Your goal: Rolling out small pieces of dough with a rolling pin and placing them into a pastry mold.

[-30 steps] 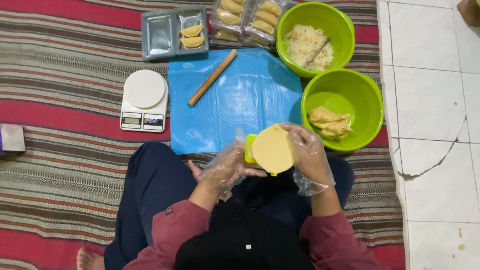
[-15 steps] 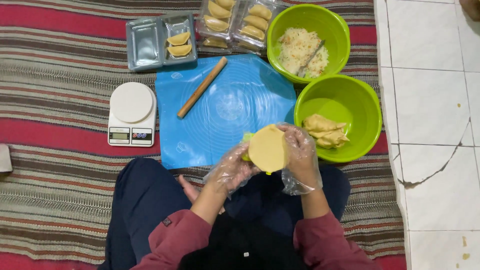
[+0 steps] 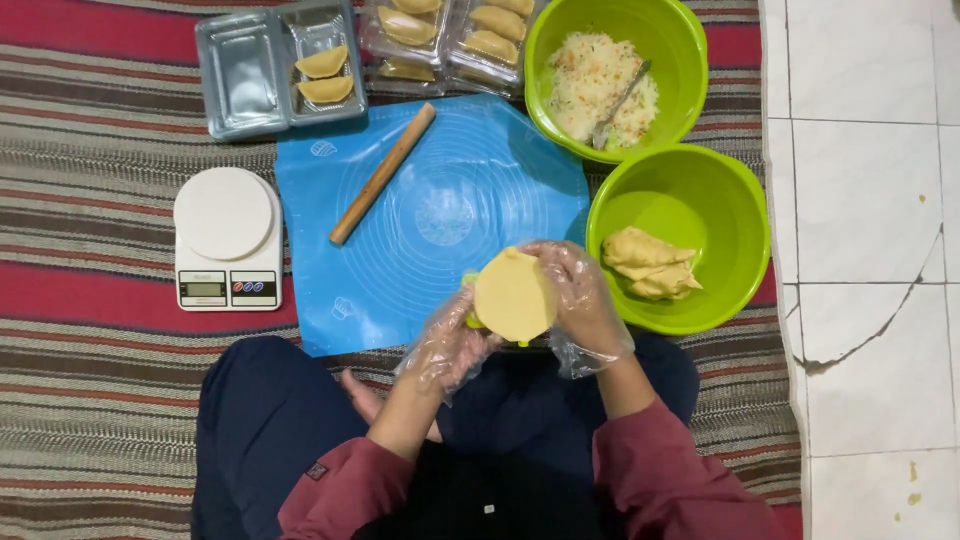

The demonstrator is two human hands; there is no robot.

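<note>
A round disc of yellow dough (image 3: 512, 295) is held over a green dumpling press (image 3: 469, 318), of which only slivers are seen at the disc's edge, above the person's lap at the near edge of the blue silicone mat (image 3: 440, 215). The left hand (image 3: 448, 345), in a clear plastic glove, is closed under the press and disc from the left. The right hand (image 3: 580, 300), likewise gloved, is curled around the disc's right rim, fingers laid on the dough.

On the mat a wooden rolling pin (image 3: 383, 173) is laid diagonally. Left of the mat a white kitchen scale (image 3: 227, 238) is set on the striped rug (image 3: 90, 400). Beyond the mat, clear plastic trays (image 3: 280, 65) with folded pastries (image 3: 324, 75) are ranged. To the right, one green bowl (image 3: 688, 60) is filled with a rice-like filling and a spoon (image 3: 620, 103); a nearer green bowl (image 3: 740, 215) is seen with lumps of dough (image 3: 650, 263), just beside the right hand.
</note>
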